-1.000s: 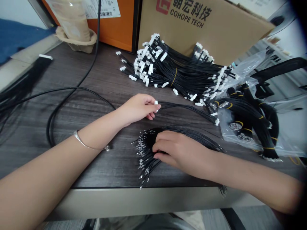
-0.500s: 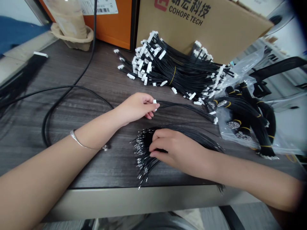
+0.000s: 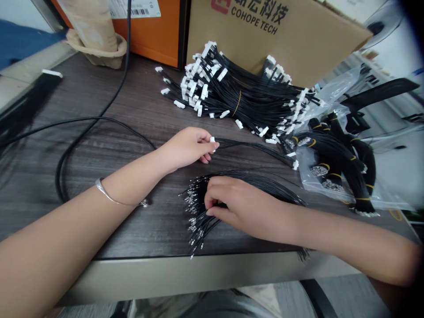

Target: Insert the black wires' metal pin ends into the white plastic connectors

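My left hand (image 3: pixel 192 148) pinches a small white connector (image 3: pixel 213 143) between thumb and fingers. From it a thin bundle of black wires (image 3: pixel 255 145) runs right to another white connector (image 3: pixel 295 164) lying on the desk. Nearer the front edge, my right hand (image 3: pixel 228 201) rests over a fanned pile of loose black wires (image 3: pixel 195 190) with bare metal terminals at their left ends. Its thumb and index finger are pressed together against the wires. What sits between those fingertips is too small to make out.
Behind the hands lies a large tied heap of black cables with white connectors (image 3: pixel 245 97), against a cardboard box (image 3: pixel 281 44). Bagged wire bundles (image 3: pixel 351 163) are at right. A thick black cable (image 3: pixel 59 172) loops at left, below a bottle (image 3: pixel 99 33) in a pulp holder.
My right thumb and index finger have shifted slightly over the loose wires. My left hand keeps its pinch on the connector. The whole view has slid a little to the left.
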Demonstrator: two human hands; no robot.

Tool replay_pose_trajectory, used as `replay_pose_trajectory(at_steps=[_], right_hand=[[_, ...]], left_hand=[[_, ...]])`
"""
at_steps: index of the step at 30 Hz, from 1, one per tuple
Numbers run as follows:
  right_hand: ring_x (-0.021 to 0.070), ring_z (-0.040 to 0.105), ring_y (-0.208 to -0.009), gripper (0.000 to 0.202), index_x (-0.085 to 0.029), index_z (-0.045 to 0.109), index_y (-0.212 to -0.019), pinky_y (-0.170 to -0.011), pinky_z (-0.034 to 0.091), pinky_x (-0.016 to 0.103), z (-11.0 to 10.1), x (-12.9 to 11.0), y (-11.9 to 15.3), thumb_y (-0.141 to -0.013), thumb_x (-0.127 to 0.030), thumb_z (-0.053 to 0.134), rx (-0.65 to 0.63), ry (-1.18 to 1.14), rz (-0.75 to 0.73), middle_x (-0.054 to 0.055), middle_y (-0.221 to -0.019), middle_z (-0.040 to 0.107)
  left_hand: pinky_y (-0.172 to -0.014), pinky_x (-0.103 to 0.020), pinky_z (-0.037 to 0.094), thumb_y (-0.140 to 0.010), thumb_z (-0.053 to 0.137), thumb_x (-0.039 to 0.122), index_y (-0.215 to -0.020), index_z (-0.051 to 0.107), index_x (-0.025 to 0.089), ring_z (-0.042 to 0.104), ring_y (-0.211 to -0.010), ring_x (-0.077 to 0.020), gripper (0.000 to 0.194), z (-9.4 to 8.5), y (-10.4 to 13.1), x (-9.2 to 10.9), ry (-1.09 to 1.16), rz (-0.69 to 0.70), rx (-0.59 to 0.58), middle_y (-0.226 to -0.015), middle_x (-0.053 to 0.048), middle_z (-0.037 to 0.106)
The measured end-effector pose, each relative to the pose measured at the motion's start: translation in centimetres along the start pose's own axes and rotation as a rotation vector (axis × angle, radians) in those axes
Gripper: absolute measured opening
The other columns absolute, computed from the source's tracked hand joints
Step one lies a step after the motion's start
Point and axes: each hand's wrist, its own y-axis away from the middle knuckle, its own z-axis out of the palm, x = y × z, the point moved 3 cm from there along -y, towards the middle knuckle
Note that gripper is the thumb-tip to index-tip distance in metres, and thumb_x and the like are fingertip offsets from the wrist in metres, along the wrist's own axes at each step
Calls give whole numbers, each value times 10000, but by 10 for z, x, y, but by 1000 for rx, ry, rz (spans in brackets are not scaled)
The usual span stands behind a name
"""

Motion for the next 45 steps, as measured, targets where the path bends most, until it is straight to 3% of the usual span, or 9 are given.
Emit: replay_pose_trajectory(at_steps=[5,10,16,21,25,31,38,41,45], right_hand=[[98,513,-778,49,-167,585,-799,-714,398,233,-10,1,0,-839,-178,560,-34,-59,46,-4,-850,583],[70,515,-642,59,-165,592,-768,-606,379,211,-17,4,-7,-818,-196,580,-62,-145,93,-44,-707,607],[65,539,-610,106,-146,656,-853,-585,405,200,-18,7,-11,-795,-182,576,-51,-241,101,-20,-722,641],[79,549,-695,84,-151,668,-773,-666,429,208,-18,4,-7,-769,-141,585,101,-135,20,3,-805,636],[116,566,-798,127,-143,672,-812,-784,434,258,-16,0,-2,-822,-139,545,196,-20,-39,35,-866,646],[91,591,-732,136,-163,679,-844,-706,434,220,-20,10,4,-849,-222,557,228,-234,54,-1,-814,678],[81,560,-667,161,-144,660,-802,-647,425,209,-34,24,9,-832,-262,555,261,-411,120,-10,-748,664],[72,528,-651,158,-140,643,-785,-634,411,203,-42,27,14,-832,-252,542,359,-415,107,-18,-717,624],[67,477,-605,148,-136,630,-760,-576,380,196,-55,38,24,-814,-241,542,540,-394,136,-23,-670,575]], left_hand=[[-565,-245,502,-818,590,186,-656,582,140,592,-536,-104,168,0,0,1,6,-1,-2,-585,-12,614],[-567,-239,499,-811,600,203,-658,584,141,592,-538,-102,166,-1,0,-1,13,9,-9,-596,-15,625],[-564,-234,498,-800,615,233,-670,586,139,588,-538,-100,162,-1,-2,-2,15,23,-16,-602,-13,623],[-571,-229,501,-794,615,217,-671,591,141,587,-554,-97,147,-1,-2,-2,24,24,-13,-618,-12,618],[-578,-232,501,-784,626,217,-671,599,145,590,-562,-100,137,-1,-1,-1,34,21,-13,-631,-14,623],[-573,-236,499,-784,626,211,-689,630,138,594,-575,-108,119,0,1,-1,60,11,20,-625,-19,626],[-709,-263,518,-751,648,184,-797,679,146,620,-655,-101,67,2,3,0,137,65,92,-728,-3,668],[-749,-266,523,-717,689,170,-912,679,147,635,-648,-94,197,1,7,5,227,51,158,-747,9,683],[-779,-262,536,-657,758,181,-916,692,153,656,-657,-101,268,4,15,9,345,2,196,-765,7,712]])
